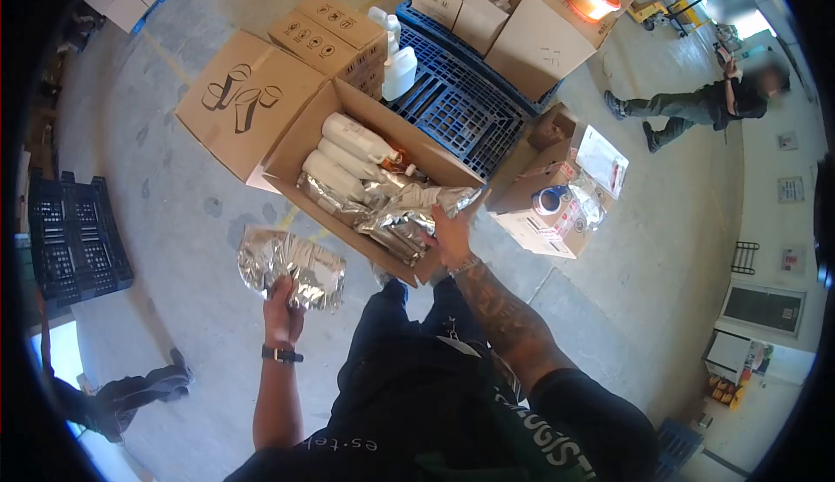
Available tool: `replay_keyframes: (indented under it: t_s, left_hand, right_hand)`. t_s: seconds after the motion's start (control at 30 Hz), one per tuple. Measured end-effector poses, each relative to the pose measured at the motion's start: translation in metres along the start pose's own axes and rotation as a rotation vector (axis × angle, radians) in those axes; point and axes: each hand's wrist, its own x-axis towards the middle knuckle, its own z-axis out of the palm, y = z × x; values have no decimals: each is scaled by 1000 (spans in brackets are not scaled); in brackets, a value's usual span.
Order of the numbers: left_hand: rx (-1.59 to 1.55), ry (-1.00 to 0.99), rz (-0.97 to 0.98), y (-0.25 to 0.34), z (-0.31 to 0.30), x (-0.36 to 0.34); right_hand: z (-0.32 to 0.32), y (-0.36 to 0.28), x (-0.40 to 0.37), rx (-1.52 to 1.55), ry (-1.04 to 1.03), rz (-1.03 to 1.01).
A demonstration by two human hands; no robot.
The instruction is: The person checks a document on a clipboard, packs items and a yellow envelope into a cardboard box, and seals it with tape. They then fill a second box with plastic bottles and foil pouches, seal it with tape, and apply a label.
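Note:
My left hand [283, 304] is closed around the lower edge of a shiny silver foil pouch [296, 264], held out to the left of the open cardboard box [300, 156]. Over the box's right end, my right hand [448, 237] grips another silver foil pouch [416, 205]. Inside the box lie several white bottles [358, 138] on their sides, and something amber [396, 160] shows beside them. More foil pouches [396, 243] fill the near end, partly hidden by the one in my right hand.
Closed cartons [326, 38] and white jugs [400, 73] stand behind the box, near a blue pallet [457, 117]. At right, a carton [548, 212] carries a tape roll [548, 201] and a clipboard [602, 162]. One person [696, 108] stands far right; another's legs [143, 395] show at left.

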Motion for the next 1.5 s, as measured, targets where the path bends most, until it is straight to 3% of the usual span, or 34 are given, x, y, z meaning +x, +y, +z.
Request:
replay_keyframes:
  t_s: [0.07,0.13,0.2,0.27,0.3,0.4,0.47,0.53,0.6,0.67,0.7,0.77,0.8,0.9,0.97,1.07,1.17,1.27,1.37,1.4,1.5]
  left_hand:
    - [-18,77,13,12,14,-22]
    - [-22,28,-4,3,-9,-21]
    - [11,31,-55,0,-10,-22]
    - [39,12,-62,-16,-22,-14]
    - [58,-28,-95,-31,-44,-6]
    - [7,-204,-207,-28,12,-17]
    - [32,-306,-288,-43,26,1]
    - [161,-333,-372,-51,40,26]
    - [548,-285,-386,-45,59,41]
    - [575,-85,-176,-52,48,44]
    - [593,16,-74,-56,37,46]
    - [599,14,-146,-52,3,51]
    - [627,3,-176,-48,-9,49]
    - [708,4,-183,-41,-29,43]
    - [756,34,-195,-48,-38,31]
    - [800,90,-212,-57,-32,23]
    - [880,64,-259,-72,-7,13]
    - [968,14,-259,-90,46,12]
    - [998,-32,-217,-119,92,19]
    - [1053,-57,-193,-129,115,19]
    - [1177,-68,-136,-169,164,15]
  right_hand:
    - [9,24,45,-119,133,-29]
    - [3,75,95,-327,320,12]
    - [13,125,145,-447,585,222]
    - [28,106,114,-632,515,175]
    - [30,88,75,-574,216,201]
    - [34,30,-13,-347,-663,246]
    - [34,12,-26,-387,-941,316]
    - [33,-10,-37,-585,-978,292]
    - [21,21,1,-687,-832,113]
    - [22,8,8,-682,-736,-99]
    - [28,2,12,-915,-627,-220]
    - [52,-3,22,-1359,-369,-459]
    - [57,-13,24,-1354,-355,-343]
    - [24,-23,61,-1311,-393,-481]
    - [-5,-5,95,-1416,-67,-483]
    - [-56,3,103,-1209,-13,-683]
    - [-100,-19,74,-818,-141,-891]
    - [-171,-22,81,-736,57,-927]
    - [-272,-7,123,-732,343,-751]
    - [-318,9,152,-761,441,-790]
    - [-435,29,210,-929,673,-464]
